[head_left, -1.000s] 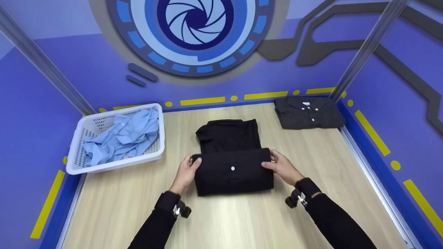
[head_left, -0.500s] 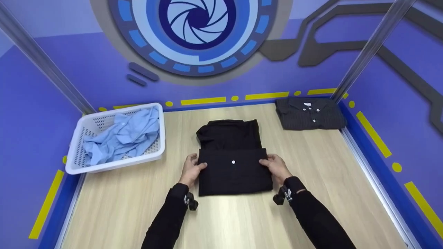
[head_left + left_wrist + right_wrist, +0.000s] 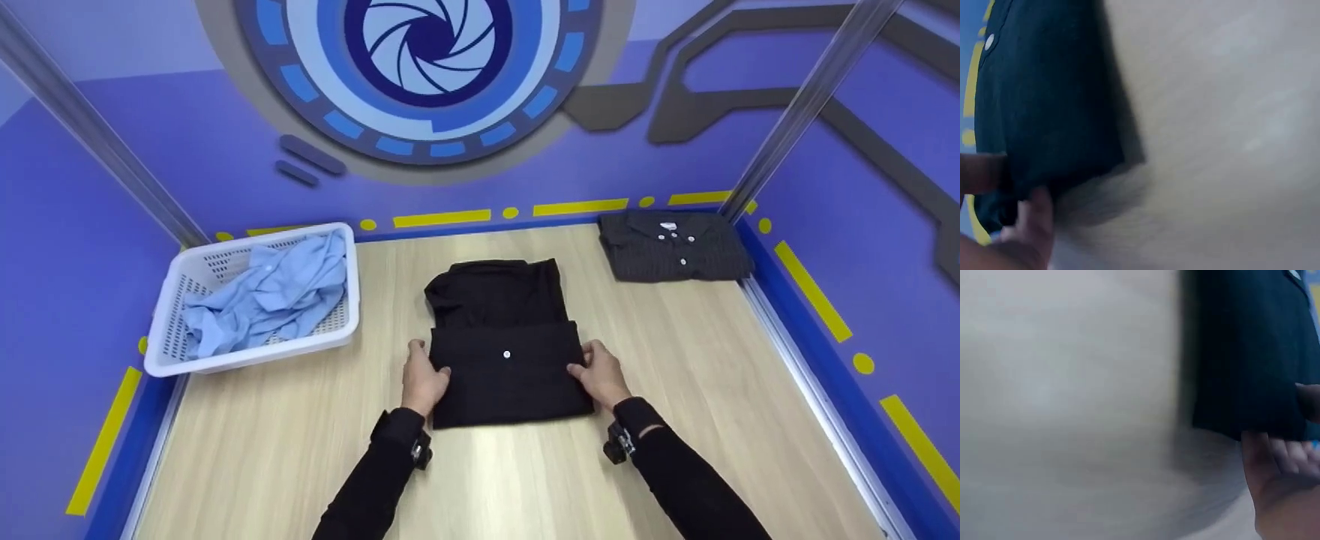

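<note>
A black shirt (image 3: 510,386) with one white button lies partly folded on the table, its near part doubled over and a single-looking layer stretching out behind. At its left edge my left hand (image 3: 424,381) pinches the cloth, thumb on top and fingers beside and under the edge. My right hand (image 3: 602,373) grips the right edge in the same way. In the left wrist view the fingers (image 3: 1036,219) sit at the lower edge of the dark cloth. The right wrist view has the thumb over the cloth and the fingers (image 3: 1258,455) partly hidden below it.
A white plastic basket (image 3: 161,330) holding a crumpled light blue garment (image 3: 277,289) stands at the left. A folded dark striped shirt (image 3: 675,251) lies in the far right corner. Blue printed walls (image 3: 480,180) enclose the wooden table (image 3: 510,487) on three sides.
The folded near part has gone from a raised, rolled bundle to lying flat. Both hands moved inward with it, then slid slightly toward the near side along the edges.
</note>
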Available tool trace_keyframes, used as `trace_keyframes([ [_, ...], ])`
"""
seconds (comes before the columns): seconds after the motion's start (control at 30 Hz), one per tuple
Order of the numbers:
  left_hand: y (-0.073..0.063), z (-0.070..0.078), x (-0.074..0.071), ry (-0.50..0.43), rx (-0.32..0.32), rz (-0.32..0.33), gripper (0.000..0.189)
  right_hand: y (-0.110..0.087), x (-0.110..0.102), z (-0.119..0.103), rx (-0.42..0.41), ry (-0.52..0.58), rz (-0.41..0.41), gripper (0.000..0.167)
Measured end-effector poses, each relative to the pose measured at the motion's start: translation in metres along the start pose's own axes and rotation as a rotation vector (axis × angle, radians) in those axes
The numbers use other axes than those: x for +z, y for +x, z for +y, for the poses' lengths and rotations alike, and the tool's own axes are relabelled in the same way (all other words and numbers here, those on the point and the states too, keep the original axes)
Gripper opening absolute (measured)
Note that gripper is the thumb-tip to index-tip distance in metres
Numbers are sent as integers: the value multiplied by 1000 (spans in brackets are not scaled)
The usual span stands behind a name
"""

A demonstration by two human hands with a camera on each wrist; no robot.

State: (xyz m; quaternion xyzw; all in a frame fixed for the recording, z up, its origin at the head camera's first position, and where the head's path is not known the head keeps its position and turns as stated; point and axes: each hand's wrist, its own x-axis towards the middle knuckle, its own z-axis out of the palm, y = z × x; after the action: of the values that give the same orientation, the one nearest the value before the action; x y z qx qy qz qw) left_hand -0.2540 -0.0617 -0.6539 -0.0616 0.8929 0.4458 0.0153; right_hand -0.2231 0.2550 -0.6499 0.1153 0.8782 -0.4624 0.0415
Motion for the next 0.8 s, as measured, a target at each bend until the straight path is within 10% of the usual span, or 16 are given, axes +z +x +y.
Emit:
trace_keyframes([
  [0.17, -22, 3, 6, 439, 444, 87, 68, -8, 4, 2, -417, -380, 89, 65],
  [0.27, -38, 1, 10, 583, 641, -14, 59, -13, 5, 4, -638, -518, 43, 61],
  [0.47, -56, -3, 16, 608, 607, -291, 56, -22, 5, 5, -632, -588, -202, 64],
  [0.8, -63, -10, 17, 566, 589, -317, 53, -31, 6, 0, -517, -632, -299, 64],
])
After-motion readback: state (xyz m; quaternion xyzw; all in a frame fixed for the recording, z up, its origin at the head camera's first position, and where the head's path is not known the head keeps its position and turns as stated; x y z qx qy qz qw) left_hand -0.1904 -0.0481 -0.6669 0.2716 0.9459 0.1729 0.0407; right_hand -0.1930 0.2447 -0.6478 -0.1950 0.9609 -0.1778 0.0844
